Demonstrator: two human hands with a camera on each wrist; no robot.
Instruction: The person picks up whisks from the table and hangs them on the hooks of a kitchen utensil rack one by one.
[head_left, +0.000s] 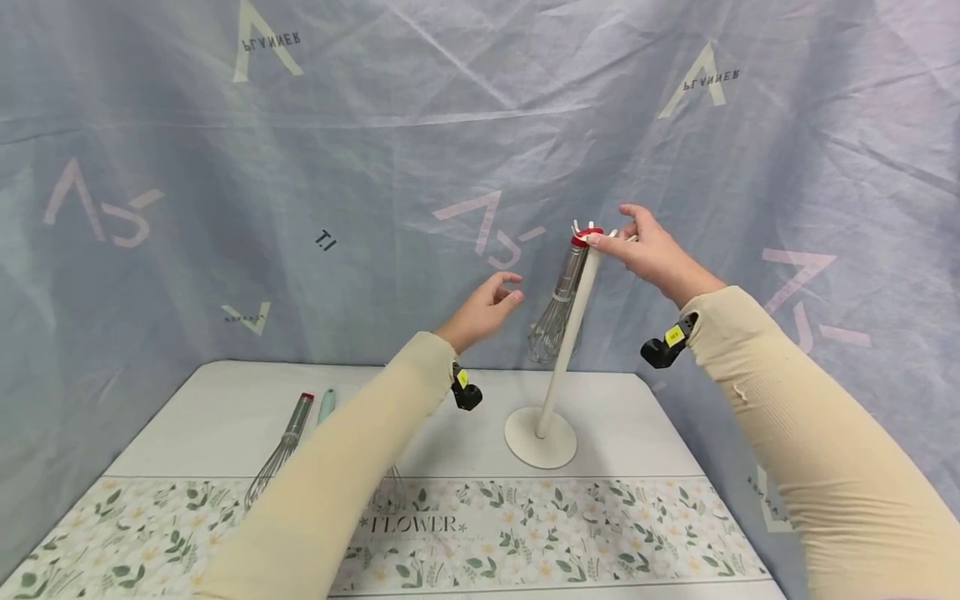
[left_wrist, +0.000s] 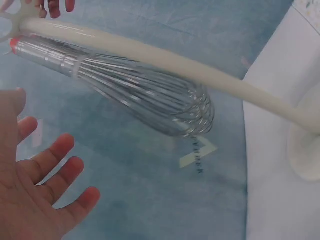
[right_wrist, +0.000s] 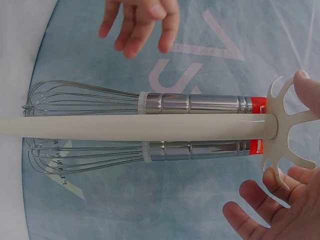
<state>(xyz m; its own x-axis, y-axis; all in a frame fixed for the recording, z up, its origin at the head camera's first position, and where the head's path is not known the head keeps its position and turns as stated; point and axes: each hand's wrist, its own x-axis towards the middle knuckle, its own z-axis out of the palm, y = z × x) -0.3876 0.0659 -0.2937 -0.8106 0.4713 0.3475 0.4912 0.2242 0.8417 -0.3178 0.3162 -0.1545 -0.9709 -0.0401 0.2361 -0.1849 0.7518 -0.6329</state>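
Observation:
A cream utensil stand (head_left: 567, 333) has a ring of curved hooks at its top. Two metal whisks hang there, an upper whisk (right_wrist: 200, 103) and a lower whisk (right_wrist: 200, 149) in the right wrist view, on either side of the pole. Both have red handle ends. My right hand (head_left: 651, 254) holds the hook ring (right_wrist: 282, 120) between thumb and fingers spread across it. To the left of the hanging whisks, my left hand (head_left: 483, 310) is in the air with loosely bent, parted fingers and holds nothing. The left wrist view shows its palm (left_wrist: 30, 190) apart from the whisk (left_wrist: 140, 95).
On the white table (head_left: 240, 396) lies another red-ended whisk (head_left: 292, 437). Beside it is a teal handle (head_left: 326, 405), partly hidden by my left sleeve; wire loops (head_left: 387, 492) show past the sleeve. A floral runner (head_left: 570, 533) crosses the front. Blue-grey cloth (head_left: 375, 167) hangs behind.

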